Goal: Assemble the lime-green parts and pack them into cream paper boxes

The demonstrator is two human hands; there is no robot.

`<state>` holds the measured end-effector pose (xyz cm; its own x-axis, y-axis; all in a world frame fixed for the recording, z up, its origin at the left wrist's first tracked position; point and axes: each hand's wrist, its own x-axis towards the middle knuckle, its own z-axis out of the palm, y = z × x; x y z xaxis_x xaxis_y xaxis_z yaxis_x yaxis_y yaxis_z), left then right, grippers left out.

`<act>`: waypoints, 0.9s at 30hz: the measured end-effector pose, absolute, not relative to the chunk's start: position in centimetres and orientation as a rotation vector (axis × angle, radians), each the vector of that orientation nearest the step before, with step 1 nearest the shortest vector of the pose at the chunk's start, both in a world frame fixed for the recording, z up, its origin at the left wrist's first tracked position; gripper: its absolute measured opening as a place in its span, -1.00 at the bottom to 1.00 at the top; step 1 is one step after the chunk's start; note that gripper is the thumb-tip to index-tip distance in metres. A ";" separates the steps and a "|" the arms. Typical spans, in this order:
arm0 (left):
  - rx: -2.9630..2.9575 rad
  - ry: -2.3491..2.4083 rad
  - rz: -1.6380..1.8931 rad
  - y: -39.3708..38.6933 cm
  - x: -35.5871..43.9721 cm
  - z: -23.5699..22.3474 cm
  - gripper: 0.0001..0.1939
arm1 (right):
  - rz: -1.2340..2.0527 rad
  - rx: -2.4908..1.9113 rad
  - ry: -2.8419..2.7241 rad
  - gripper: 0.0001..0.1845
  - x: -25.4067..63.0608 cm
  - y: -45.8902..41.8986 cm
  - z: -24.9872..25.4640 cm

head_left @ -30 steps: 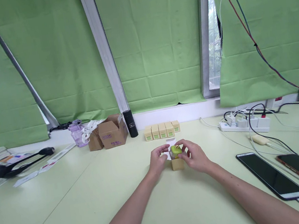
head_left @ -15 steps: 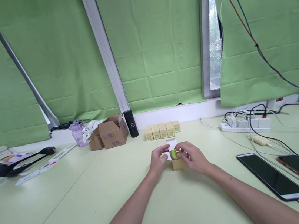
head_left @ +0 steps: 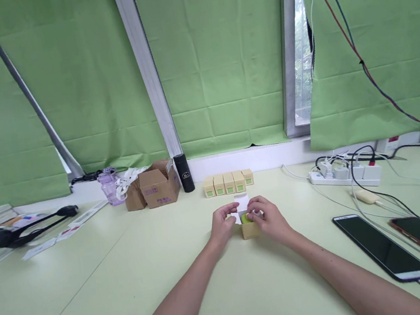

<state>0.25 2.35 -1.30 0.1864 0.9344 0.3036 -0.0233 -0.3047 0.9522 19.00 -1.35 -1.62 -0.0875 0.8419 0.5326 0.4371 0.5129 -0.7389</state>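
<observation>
A small brown cardboard box (head_left: 250,231) stands open on the table, its white inner flap (head_left: 242,201) raised at the back. Inside sits a rounded yellow-green object (head_left: 245,218), its kind unclear, with only its top part showing above the front wall. My right hand (head_left: 271,220) pinches it from the right, thumb and fingertips bent over the opening. On the other side, my left hand (head_left: 222,225) is beside the box's left white flap, thumb and forefinger curved and apart. Whether its fingertips touch the flap is hard to make out.
Several small brown boxes (head_left: 228,182) with green labels form a row behind. Further left are a black cylinder (head_left: 184,173), a larger carton (head_left: 158,187) and a purple bottle (head_left: 110,188). On the right lie phones (head_left: 383,246), cables and a power strip (head_left: 345,176).
My right hand has lowered the yellow-green object deeper into the small box. My left hand has stayed almost where it was.
</observation>
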 end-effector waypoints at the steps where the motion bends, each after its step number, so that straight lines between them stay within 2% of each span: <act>1: 1.518 0.905 1.280 2.4 0.2 -1.3 -0.46 | 0.504 -1.090 -1.699 -0.87 19.0 -1.2 -1.7; 11: 1.449 0.879 1.258 2.3 0.3 -1.0 -0.49 | 0.588 -1.102 -1.624 -0.82 18.9 -0.9 -1.7; 22: 1.392 0.883 1.292 1.8 0.4 -0.6 -0.61 | 0.483 -1.026 -1.503 -0.73 19.3 -1.2 -1.5; 27: 1.391 0.881 1.253 1.9 0.6 -0.8 -0.58 | 0.458 -1.066 -1.404 -0.73 19.8 -0.8 -1.8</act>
<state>0.59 1.87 -0.75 0.1903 0.9550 0.2274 -0.1088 -0.2097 0.9717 19.83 -0.85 -1.75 0.1795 0.8064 0.5635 0.3194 0.4940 -0.8087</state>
